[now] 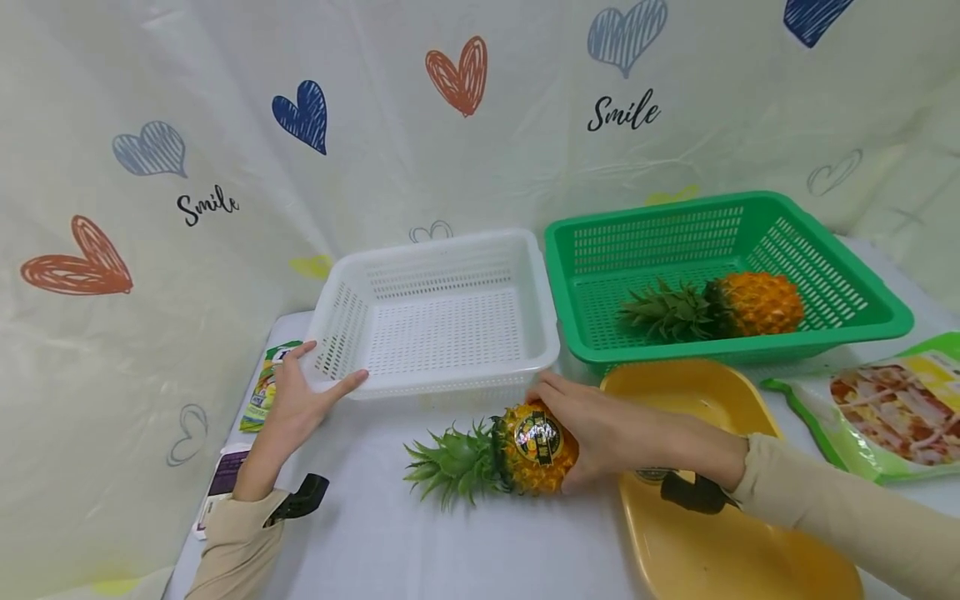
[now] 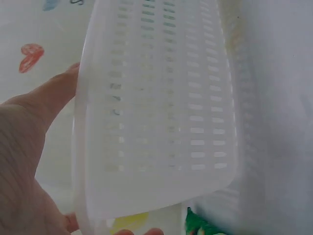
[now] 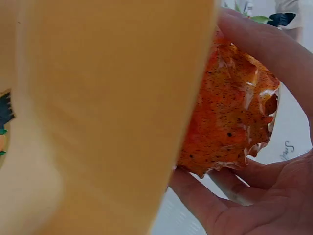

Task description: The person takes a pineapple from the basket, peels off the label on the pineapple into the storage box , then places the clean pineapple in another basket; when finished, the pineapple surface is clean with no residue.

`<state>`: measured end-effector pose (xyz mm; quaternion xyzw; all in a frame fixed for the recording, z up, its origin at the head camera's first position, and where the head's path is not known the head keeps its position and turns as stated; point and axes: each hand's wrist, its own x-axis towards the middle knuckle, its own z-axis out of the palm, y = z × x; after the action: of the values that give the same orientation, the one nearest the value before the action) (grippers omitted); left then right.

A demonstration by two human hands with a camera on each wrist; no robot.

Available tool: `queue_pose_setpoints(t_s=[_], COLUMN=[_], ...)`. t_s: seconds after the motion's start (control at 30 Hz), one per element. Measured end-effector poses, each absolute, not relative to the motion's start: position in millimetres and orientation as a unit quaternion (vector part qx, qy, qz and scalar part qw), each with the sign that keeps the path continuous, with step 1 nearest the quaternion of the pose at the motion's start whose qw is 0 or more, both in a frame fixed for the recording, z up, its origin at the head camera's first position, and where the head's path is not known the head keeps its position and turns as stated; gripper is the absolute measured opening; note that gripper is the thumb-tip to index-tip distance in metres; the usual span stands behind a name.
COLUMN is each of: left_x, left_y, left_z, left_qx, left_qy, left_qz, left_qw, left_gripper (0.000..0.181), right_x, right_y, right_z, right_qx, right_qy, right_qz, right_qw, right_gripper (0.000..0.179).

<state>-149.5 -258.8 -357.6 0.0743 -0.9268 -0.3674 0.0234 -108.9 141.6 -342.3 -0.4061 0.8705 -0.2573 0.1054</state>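
My right hand (image 1: 592,421) grips a small pineapple (image 1: 528,446) by its base end, fingers and thumb around the fruit. The pineapple lies sideways close over the white tablecloth, leafy crown pointing left and a black-and-gold label facing up. In the right wrist view its orange, bumpy skin (image 3: 234,107) shows inside the curved fingers, partly hidden by a yellow tray's wall. My left hand (image 1: 300,400) holds a white plastic basket (image 1: 442,379) at its near left corner. The left wrist view shows that hand (image 2: 29,127) at the rim, with fingertips below the slotted side.
A green basket (image 1: 847,267) holds another pineapple (image 1: 757,304) at the back right. The yellow tray (image 1: 697,550) sits in front of it, beneath my right forearm. A green-edged bag (image 1: 892,408) lies far right; a green packet (image 1: 262,392) lies behind my left hand.
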Motion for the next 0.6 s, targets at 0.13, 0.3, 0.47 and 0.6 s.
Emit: queue_pose_setpoints(t_s=[0.13,0.3,0.47,0.6], left_x=[-142.4,-127.1,-111.1,-98.1], left_y=[-249.9,-230.6,-208.0,-186.2], left_z=[-350.0,-338.3,-328.9,-336.4], left_qx=[0.057,-0.059,-0.303,-0.418], left_qy=[-0.942,-0.923,-0.875,-0.862], left_qz=[-0.316,-0.294,-0.288,-0.270], left_qw=[0.100,0.240,0.243,0.091], left_gripper=[0.117,0.091,0.050,0.046], right_x=[-110.9,-111.8,-112.5,-113.6], right_y=[141.3,141.4,139.0,136.8], right_z=[-338.6,-335.4,-334.3,-335.3], right_qx=[-0.397,-0.383,-0.376,-0.382], right_qy=[0.874,0.879,0.880,0.880], right_qz=[-0.256,-0.255,-0.250,-0.240], right_qw=[0.112,0.128,0.150,0.149], right_gripper=[0.089,0.093,0.097,0.100])
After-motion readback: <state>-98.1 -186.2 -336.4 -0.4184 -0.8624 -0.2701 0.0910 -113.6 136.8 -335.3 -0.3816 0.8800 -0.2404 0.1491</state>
